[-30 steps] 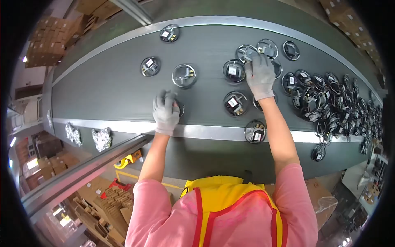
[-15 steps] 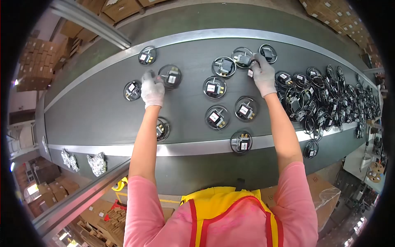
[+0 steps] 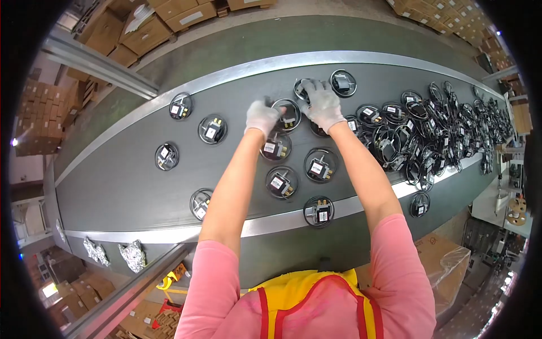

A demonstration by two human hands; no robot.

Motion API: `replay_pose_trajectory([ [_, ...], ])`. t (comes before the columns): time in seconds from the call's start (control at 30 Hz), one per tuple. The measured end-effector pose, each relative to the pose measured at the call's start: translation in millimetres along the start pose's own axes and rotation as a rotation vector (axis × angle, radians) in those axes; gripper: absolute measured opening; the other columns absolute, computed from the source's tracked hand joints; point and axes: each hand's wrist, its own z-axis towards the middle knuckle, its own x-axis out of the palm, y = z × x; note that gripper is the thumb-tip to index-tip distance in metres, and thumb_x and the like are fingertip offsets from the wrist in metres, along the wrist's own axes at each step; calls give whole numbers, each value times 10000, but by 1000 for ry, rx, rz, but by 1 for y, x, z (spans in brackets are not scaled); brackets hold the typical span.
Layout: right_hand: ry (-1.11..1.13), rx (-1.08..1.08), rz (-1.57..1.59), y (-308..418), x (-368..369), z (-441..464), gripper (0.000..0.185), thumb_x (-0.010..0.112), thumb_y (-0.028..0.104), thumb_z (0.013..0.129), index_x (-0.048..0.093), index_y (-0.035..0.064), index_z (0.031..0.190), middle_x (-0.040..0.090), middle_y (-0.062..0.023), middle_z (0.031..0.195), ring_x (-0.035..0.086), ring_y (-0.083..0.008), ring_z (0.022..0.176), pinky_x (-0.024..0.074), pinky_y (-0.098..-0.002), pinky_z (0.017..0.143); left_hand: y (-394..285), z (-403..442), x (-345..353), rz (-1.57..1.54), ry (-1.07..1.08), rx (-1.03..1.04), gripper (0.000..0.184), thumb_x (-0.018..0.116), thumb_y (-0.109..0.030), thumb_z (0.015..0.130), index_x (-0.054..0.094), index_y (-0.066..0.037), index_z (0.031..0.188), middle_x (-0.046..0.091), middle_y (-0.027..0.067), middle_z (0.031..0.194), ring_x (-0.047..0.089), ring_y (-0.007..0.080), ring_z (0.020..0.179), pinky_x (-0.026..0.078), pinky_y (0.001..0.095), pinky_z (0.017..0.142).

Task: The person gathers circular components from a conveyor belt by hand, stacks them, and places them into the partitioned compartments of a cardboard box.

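My left hand (image 3: pixel 263 116), in a grey-white glove, touches the left edge of a coiled black part (image 3: pixel 287 115), its fingers blurred and partly bent. My right hand (image 3: pixel 323 103), gloved too, lies over another coiled part (image 3: pixel 302 90) near the belt's far side, fingers curled down onto it. Just below my hands is a coil with a labelled block (image 3: pixel 275 148). Nearer me are more such coils, one (image 3: pixel 320 165) below my right wrist and one (image 3: pixel 282 182) beside my left forearm. A coil (image 3: pixel 343 83) rests right of my right hand.
A dense pile of coiled parts (image 3: pixel 418 135) covers the right side of the grey belt (image 3: pixel 113 186). Separate coils lie at left. Crumpled foil-like pieces (image 3: pixel 133 255) hang at the near left edge. A metal post (image 3: pixel 101 65) stands at upper left; cartons (image 3: pixel 186 14) are behind.
My left hand has moved right to another coil. The coil it was near now lies label up. My right hand has shifted left, and the view has turned.
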Motion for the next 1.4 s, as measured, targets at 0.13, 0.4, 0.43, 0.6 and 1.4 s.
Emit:
replay_pose_trajectory([
  [0.13, 76, 269, 405, -5, -14, 9, 442, 528, 386, 907, 551, 46, 1188, 641, -214, 1003, 617, -379, 930, 501, -389, 836, 1, -13, -10, -26, -329, 230, 356, 758, -206, 723, 636, -19, 1000, 649, 194, 949, 634, 343, 873, 497, 410, 778],
  [0.4, -345, 257, -279, -67, 0, 19, 362, 509, 331, 889, 615, 81, 1129, 660, -194, 973, 625, -335, 984, 460, -488, 856, 28, -65, -41, 509, -501, 704, 182, 681, -123, 748, 616, -81, 913, 594, 133, 934, 570, 347, 883, 487, 464, 709],
  [0.43, -385, 268, -395, -74, -4, 22, 406, 531, 354, 877, 610, 58, 1143, 658, -205, 995, 615, -325, 1024, 453, -478, 879, 35, -74, -44, 502, -468, 632, 172, 682, -124, 752, 624, -88, 910, 603, 135, 952, 577, 348, 898, 494, 456, 723],
  [0.6, -10, 617, 187, -102, -16, 32, 528, 638, 455, 795, 649, -9, 1048, 644, -231, 1074, 610, -316, 1052, 446, -398, 917, 67, -126, -42, 406, -465, 507, 165, 677, -124, 760, 637, -87, 916, 613, 146, 996, 588, 354, 924, 497, 441, 745],
  [1.4, 76, -406, -85, -15, -29, -181, 313, 685, 84, 683, 627, 57, 989, 543, -108, 1230, 530, -330, 1097, 496, -397, 841, 53, -246, 33, 643, -149, 348, 357, 618, -186, 798, 574, -118, 1145, 603, 107, 1120, 654, 318, 711, 537, 422, 601],
])
